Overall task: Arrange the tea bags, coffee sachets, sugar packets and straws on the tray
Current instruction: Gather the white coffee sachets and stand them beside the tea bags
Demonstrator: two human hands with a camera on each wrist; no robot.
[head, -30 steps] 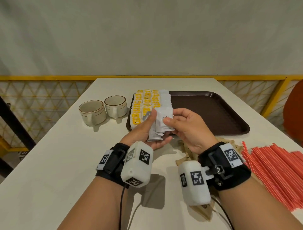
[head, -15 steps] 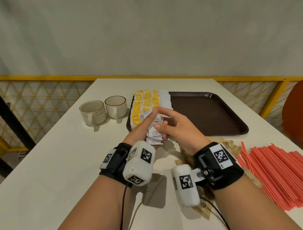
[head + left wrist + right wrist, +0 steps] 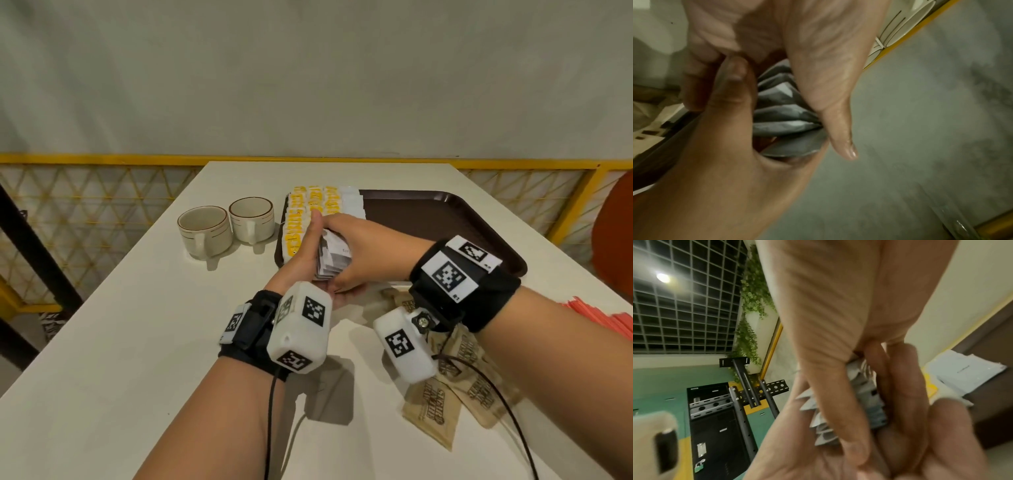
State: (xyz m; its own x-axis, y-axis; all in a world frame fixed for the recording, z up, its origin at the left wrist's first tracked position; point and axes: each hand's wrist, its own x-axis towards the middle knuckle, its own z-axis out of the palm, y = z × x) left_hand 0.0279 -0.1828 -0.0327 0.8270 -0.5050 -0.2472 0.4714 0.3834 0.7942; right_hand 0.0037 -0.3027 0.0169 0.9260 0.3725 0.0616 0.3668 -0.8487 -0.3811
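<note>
Left hand point(image 3: 308, 253): palm turned inward, thumb upright, cupping a stack of white coffee sachets point(image 3: 334, 257) from the left and below; seen from the left wrist, its thumb and fingers curl round the fanned edges of the stack point(image 3: 781, 113). Held just above the near left corner of the tray.

Cups point(image 3: 205, 229), two, cream with a brown rim line, side by side on the table point(image 3: 120, 342), left of the tray, handles toward the viewer.

Tea bags point(image 3: 308, 205), yellow and white, laid in overlapping rows on the left end of the tray; a row of white sachets point(image 3: 352, 205) lies beside them on the right.

Tray point(image 3: 428, 219), dark brown, rectangular, on the far middle of the table; its right part bare.

Right hand point(image 3: 363, 246): fingers wrapped over the same stack from the right and above, thumb under it, pressing it against the left palm; from the right wrist the stack's edges point(image 3: 859, 402) show between the two hands.

Sugar packets point(image 3: 455, 387), brown paper with dark print, scattered on the table under and beside the right wrist.

Straws point(image 3: 616, 318), red, a heap at the right edge of the table, mostly cut off by the frame.
</note>
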